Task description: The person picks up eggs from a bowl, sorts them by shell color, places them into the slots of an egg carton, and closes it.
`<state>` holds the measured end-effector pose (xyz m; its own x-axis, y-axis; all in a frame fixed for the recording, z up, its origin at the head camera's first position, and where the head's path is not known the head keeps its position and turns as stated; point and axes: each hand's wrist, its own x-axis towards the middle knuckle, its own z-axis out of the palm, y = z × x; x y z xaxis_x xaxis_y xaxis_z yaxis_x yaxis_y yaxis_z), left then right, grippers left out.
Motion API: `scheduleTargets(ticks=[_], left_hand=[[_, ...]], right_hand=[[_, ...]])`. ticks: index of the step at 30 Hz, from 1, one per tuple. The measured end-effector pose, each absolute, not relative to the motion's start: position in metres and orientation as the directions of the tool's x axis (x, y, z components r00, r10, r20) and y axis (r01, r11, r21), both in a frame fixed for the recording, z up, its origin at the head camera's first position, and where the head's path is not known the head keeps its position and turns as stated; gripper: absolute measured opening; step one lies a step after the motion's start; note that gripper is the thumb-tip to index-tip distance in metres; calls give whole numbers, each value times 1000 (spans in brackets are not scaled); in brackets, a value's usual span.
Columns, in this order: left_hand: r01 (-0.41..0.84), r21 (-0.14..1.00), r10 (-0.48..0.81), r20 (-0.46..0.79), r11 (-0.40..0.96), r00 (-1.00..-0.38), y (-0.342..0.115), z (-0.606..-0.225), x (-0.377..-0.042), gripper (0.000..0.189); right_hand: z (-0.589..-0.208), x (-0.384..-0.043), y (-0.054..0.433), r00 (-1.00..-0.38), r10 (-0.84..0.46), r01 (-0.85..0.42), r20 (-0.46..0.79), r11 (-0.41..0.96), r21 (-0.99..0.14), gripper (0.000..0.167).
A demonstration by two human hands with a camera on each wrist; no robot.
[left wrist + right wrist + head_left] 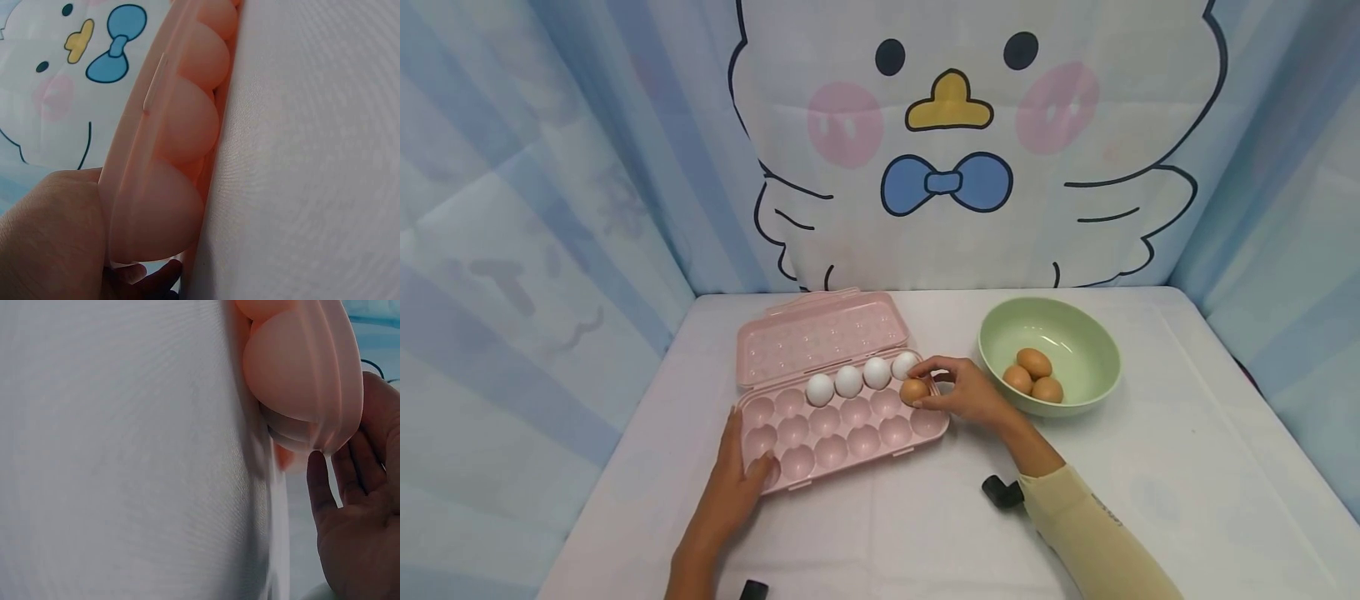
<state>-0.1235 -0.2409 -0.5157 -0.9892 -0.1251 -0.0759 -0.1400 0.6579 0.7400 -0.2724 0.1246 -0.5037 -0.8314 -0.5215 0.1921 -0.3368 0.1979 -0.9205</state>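
Observation:
A pink egg box (pixel 863 439) lies with its lid (pixel 820 337) folded back. Several white eggs (pixel 848 382) sit along its back row, toward the right. My left hand (pixel 726 496) grips the box's left end, thumb over the rim; in the left wrist view, fingers curl around the end beside the rounded cups (pixel 165 215). At the right end, my right hand (pixel 966 392) pinches a brown egg (pixel 913 391) between thumb and fingers, at a cup in the second row. Whether the egg touches the cup cannot be told. The right wrist view hides the egg behind the box.
A green bowl (pixel 1086 367) with three brown eggs (pixel 1033 363) stands to the right, near my right forearm. Beneath everything is a white tablecloth (pixel 880 525). A cartoon-printed curtain (pixel 970 242) hangs behind the table, with striped curtains at both sides.

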Motion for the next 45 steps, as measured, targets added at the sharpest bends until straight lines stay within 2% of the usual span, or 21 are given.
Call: scheduleTargets(ticks=[12,22,33,36,40,45], left_hand=[[-159,745,-135,-92,648,-987,-236,-516,-126,90],[-160,751,-131,-98,641,-987,-235,-517,-126,90],[-166,743,-131,-106,649,-986,-237,-513,-125,91],[-167,743,-128,-110,648,-986,-238,-511,-125,92],[-175,737,-130,-119,653,-984,-239,-511,-125,91],[-187,731,-129,-135,656,-982,-240,-512,-125,91]], right_hand=[[-502,-277,131,-820,-528,-382,222,215,-899,41],[-494,-275,134,-814,-550,-367,186,240,-899,43],[-462,-272,143,-808,-534,-360,248,114,-926,37],[-451,-271,149,-824,-508,-350,251,109,-930,36],[-441,-273,163,-843,-477,-356,249,147,-923,37],[-439,-276,194,-881,-429,-339,198,281,-898,38]])
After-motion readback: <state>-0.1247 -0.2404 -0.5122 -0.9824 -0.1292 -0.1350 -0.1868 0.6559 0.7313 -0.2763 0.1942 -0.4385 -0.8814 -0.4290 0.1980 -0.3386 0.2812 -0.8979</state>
